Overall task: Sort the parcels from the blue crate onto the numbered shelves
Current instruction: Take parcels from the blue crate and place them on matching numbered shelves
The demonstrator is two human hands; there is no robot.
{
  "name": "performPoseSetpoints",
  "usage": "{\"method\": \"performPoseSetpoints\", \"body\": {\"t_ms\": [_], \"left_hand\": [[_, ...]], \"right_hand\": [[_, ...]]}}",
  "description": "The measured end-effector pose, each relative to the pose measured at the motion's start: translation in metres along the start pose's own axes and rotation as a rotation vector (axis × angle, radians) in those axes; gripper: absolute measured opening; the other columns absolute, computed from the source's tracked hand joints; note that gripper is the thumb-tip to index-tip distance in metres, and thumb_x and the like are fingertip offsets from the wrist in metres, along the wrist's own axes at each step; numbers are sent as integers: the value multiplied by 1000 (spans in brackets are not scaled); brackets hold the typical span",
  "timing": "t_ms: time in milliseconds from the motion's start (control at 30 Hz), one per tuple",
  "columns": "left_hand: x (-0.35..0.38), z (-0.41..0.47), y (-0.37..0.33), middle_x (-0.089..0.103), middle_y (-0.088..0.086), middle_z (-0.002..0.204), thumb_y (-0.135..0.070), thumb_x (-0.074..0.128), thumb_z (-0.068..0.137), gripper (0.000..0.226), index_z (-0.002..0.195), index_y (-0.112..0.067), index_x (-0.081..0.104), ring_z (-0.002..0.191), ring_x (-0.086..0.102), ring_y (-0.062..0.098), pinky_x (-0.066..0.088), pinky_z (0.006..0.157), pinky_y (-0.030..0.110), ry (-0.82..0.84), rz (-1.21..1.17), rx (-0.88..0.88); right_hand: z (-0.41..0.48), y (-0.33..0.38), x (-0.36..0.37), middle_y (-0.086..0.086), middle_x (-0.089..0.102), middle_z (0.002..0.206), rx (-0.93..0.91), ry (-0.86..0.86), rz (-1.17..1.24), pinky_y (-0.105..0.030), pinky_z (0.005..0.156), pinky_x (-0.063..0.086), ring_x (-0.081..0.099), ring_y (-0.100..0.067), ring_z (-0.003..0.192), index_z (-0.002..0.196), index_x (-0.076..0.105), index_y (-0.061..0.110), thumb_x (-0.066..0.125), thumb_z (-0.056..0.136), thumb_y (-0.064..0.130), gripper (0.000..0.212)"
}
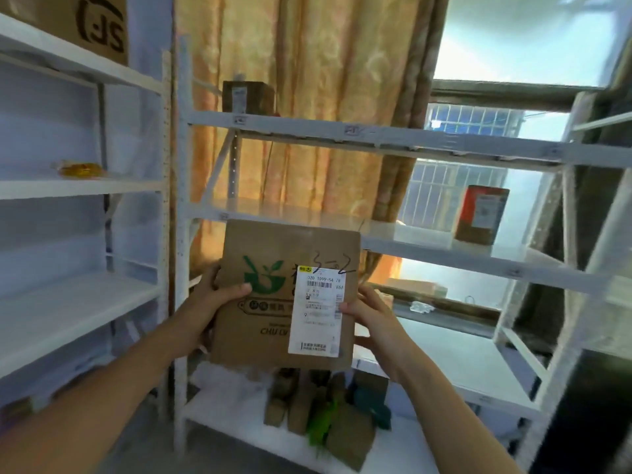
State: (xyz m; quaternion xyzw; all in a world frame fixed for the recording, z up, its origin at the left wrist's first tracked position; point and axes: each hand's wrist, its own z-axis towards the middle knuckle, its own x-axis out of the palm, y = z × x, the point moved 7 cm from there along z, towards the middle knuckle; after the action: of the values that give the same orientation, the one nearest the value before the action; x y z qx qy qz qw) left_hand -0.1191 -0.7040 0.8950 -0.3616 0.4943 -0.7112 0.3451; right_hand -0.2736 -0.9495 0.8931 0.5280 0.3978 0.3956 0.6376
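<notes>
I hold a flat brown cardboard parcel (270, 248) upright in front of me, with a green logo, a white shipping label and "3-2" handwritten on it. My left hand (219, 299) grips its left edge, thumb on the front. Gripping the right edge is my right hand (371, 318), thumb on the label. Behind the parcel stands a white metal shelf unit (376, 136) with small number tags on its rails. The blue crate is not in view.
A second white shelf unit (78, 189) stands at left with a yellow packet (80, 168) and a large printed carton (92, 22) on top. A dark box (248, 95), a red-brown parcel (480, 213) and several bottom-shelf parcels (328, 412) sit on the middle unit. Curtain and window lie behind.
</notes>
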Motion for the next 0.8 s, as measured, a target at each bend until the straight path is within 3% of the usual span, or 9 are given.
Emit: {"method": "performPoseSetpoints", "body": {"t_ms": [100,200,333,433,567,700,800], "left_hand": [[85,29,10,69,8,123,-44,100,33,111,133,-32,53,93,76,25,62,67,34,62,-22,-1],[151,50,20,69,5,119,-51,100,21,108,120,-38,58,89,76,21,63,64,34,78,-53,14],[192,74,30,66,7,126,-35,89,58,77,128,-34,56,102,71,30,62,80,48,27,-70,32],[191,97,28,69,3,122,-38,91,64,71,127,-35,59,103,72,29,59,87,56,-48,-26,70],[167,144,18,72,-4,119,-49,77,82,47,126,-40,62,106,71,24,58,90,55,-102,86,163],[148,187,5,71,-8,120,-44,65,94,42,135,-41,56,110,67,16,57,90,41,-109,132,218],[117,232,0,68,-11,125,-48,59,97,44,140,-42,50,114,65,14,55,92,39,-87,166,216]], "right_hand": [[2,-1,-82,3,70,124,-18,-89,4,-51,100,52,65,-19,116,138,50,32,70,93,29,49],[4,4,-145,0,68,126,-31,-140,-1,-48,96,54,65,-21,116,139,49,29,66,96,24,46],[21,8,-188,-1,70,125,-53,-179,1,-53,101,52,66,-23,116,137,51,27,66,96,23,44],[46,9,-193,0,70,124,-89,-199,21,-52,97,56,68,-24,114,134,54,27,69,93,26,43],[99,12,-170,8,67,129,-167,-222,33,-52,93,58,67,-21,114,132,56,36,74,86,40,50],[144,26,-143,13,68,123,-277,-243,32,-25,67,60,70,-10,104,134,56,35,67,97,26,40],[195,38,-109,20,72,112,-311,-222,4,-21,63,60,73,2,94,139,52,39,60,102,24,41]]}}
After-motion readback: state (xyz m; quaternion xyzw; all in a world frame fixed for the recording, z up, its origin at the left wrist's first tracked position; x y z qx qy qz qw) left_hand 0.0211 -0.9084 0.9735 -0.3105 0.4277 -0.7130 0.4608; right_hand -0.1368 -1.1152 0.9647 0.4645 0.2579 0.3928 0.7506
